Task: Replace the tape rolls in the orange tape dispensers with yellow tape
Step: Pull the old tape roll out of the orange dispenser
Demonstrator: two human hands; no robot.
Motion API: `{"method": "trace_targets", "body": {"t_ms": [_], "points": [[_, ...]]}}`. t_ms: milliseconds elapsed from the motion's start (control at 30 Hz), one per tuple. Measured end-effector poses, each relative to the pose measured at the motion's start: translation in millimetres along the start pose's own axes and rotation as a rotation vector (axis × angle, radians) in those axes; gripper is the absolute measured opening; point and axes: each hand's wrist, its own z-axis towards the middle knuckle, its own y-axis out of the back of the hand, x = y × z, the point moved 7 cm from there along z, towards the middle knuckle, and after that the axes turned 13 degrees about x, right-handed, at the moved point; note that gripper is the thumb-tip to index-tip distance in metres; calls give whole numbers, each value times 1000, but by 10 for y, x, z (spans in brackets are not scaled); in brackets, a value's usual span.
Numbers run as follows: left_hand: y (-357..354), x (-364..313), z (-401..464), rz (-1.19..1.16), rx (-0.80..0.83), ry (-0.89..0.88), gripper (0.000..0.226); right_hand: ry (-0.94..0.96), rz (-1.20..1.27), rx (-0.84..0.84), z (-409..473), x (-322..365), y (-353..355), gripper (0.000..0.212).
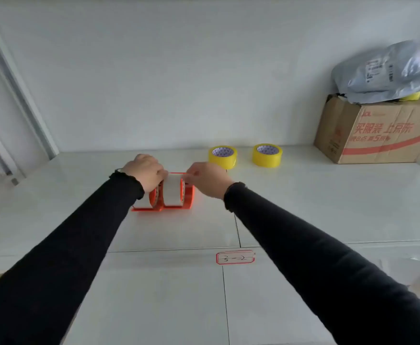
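Both tape dispensers [165,207] are bright orange, and the tape roll [172,190] in the right one is pale, off-white. The two spare tape rolls, one [223,157] to the left and one [267,156] to the right, are yellow, each with a white core printed in small purple triangles. The sleeves [303,245] are black. The desk [303,195] is glossy white. The cardboard box [378,130] is brown with red lettering and a red stripe; the bag [388,73] on it is silver-grey. The label [235,257] is white with a red border.

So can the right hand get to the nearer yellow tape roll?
Probably yes. The right hand is just in front of that yellow tape roll, and nothing stands between them, though its grip is busy at the white roll.
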Motion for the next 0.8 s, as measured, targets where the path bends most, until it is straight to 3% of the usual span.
{"method": "trace_targets", "body": {"t_ms": [133, 267, 367, 467, 567, 633, 800], "points": [[-114, 14, 30, -150, 35, 77, 43, -66, 308, 114, 104, 22, -379, 40], [72, -187, -155, -268, -122, 47, 46, -81, 838, 4, 132, -162, -477, 28], [141, -293, -304, -689, -223, -14, 31, 8, 962, -91, 51, -225, -367, 25], [70, -489, -300, -1384, -125, -189, 37, 111, 985, -163, -85, -259, -166, 42], [41, -732, -277, -1898, 27, -289, 42, 180, 938, -185, -215, -301, -23, 21], [48, -838, -253, -1942, 40, -292, 37, 190, 905, -210, -293, -369, 50, 10], [9, -1074, -196, -1991, 3, -284, 25, 131, 668, -347, -495, -590, 320, 32]]}}
